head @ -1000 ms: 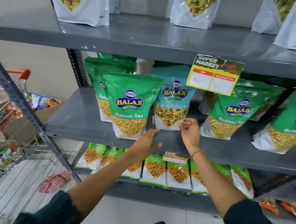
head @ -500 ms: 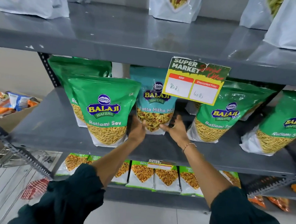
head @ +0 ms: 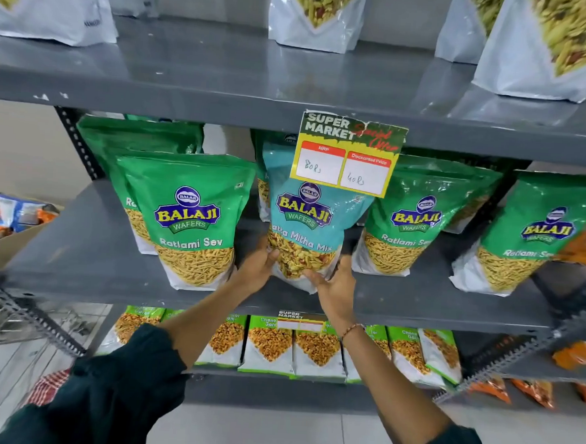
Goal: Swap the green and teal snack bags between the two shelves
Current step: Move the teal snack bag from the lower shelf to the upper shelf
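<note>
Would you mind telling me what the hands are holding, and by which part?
Both hands, left and right, hold the teal snack bag by its bottom corners.

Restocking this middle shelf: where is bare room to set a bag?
Bare patch at the middle shelf left front, beside the Ratlami Sev bag; another front strip right of the hands. The bottom shelf's bag row is crowded.

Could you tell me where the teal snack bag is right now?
The teal bag stands mid-centre on the middle shelf, between green bags, below the price tag, held by both hands.
</note>
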### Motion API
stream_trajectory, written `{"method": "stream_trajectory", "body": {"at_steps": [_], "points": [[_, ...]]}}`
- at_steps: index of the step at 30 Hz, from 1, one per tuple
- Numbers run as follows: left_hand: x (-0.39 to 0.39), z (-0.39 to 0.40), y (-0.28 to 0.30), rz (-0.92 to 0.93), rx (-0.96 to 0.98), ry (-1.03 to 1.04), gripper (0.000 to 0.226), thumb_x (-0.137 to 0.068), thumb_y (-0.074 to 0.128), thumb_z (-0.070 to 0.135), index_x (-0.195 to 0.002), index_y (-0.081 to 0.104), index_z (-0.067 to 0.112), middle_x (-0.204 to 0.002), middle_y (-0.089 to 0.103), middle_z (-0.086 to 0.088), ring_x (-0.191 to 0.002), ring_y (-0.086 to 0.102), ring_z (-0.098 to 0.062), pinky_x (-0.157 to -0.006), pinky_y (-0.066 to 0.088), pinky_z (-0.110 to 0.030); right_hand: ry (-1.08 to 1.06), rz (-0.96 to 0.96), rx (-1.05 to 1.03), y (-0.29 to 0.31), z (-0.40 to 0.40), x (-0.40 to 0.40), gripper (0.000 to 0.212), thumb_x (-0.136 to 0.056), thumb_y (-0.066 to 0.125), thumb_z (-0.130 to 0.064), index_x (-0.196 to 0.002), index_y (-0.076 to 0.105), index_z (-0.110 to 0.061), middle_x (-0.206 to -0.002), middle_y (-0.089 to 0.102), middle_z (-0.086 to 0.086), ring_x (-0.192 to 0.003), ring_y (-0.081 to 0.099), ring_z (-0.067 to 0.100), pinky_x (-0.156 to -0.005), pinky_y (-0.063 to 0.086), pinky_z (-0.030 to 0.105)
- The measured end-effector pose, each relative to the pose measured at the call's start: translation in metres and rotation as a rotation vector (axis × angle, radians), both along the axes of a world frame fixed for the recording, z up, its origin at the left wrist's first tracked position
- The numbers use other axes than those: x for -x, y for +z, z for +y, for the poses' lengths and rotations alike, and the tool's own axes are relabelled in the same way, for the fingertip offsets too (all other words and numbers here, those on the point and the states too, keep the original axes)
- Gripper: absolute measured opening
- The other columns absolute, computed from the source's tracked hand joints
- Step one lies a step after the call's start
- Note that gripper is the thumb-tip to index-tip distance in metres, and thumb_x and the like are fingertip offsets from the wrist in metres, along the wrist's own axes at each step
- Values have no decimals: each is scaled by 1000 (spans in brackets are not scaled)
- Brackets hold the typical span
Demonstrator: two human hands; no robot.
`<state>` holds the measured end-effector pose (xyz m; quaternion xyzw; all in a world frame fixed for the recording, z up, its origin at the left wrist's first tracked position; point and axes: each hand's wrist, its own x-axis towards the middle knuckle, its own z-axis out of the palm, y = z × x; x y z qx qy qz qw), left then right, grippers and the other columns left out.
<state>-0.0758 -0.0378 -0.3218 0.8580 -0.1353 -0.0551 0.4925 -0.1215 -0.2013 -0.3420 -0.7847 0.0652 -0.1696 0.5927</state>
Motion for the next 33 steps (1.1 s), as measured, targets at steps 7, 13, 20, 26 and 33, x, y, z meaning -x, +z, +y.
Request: {"method": "stream_trajectory", "body": {"at_steps": [7, 13, 20, 26, 33], "points": [[42, -8, -2, -12, -67, 33, 34, -96, 42, 21, -120, 37, -2, -108, 61, -23, -102, 58, -39, -66, 32, -30, -23, 0, -79, 6, -11, 60, 59, -69, 78, -17, -118, 46, -12, -115, 64, -1, -103, 60, 11, -88, 49, 26], [98, -5, 12, -39, -66, -19, 42, -94, 48, 23, -124, 34, -2, -95, 54, -16, -101, 57, -36, -70, 33, -30, -21, 29, -75, 14, -20, 120, 50, -65, 81, -18, -103, 48, -15, -100, 64, -1, -96, 62, 17, -88, 51, 42], [162, 18, 46, -53, 70, -161, 34, -90, 54, 17, -113, 30, 9, -108, 50, -7, -103, 48, -18, -82, 38, -26, 89, -9, -140, 43, -20, 181, 52, -64, 80, -8, -104, 47, -14, -104, 63, -3, -100, 61, 11, -89, 53, 28], [191, 40, 114, -93, 193, -137, 60, -83, 65, 22, -132, 34, 9, -127, 50, -4, -118, 47, -18, -103, 37, -33, 150, -120, -93, 110, -19, 190, 52, -60, 83, -10, -99, 49, -9, -100, 62, 14, -92, 62, 24, -76, 54, 22], [187, 59, 215, -251, 340, -84, 46, -71, 76, 9, -112, 55, 4, -98, 72, -7, -78, 69, -4, -70, 55, -16, 241, -284, -84, 210, -11, 172, 41, -63, 80, -6, -93, 52, -9, -95, 67, 10, -84, 66, 17, -72, 57, 21]]}}
